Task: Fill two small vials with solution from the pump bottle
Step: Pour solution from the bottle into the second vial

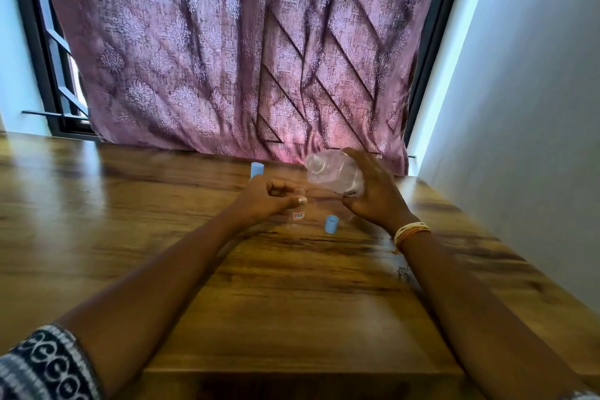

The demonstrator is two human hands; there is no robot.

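My right hand grips a clear plastic bottle, tipped over with its base pointing up and to the left. Its neck end is hidden behind my palm, just above and right of a small clear vial with a red-edged label. That vial stands upright on the wooden table, and my left hand pinches it near its rim. A light blue cap lies on the table to the vial's right. Behind my left hand stands another light blue cap or capped vial; I cannot tell which.
A purple patterned curtain hangs right behind the table's far edge. A white wall runs along the table's right side. A dark window frame shows at the far left.
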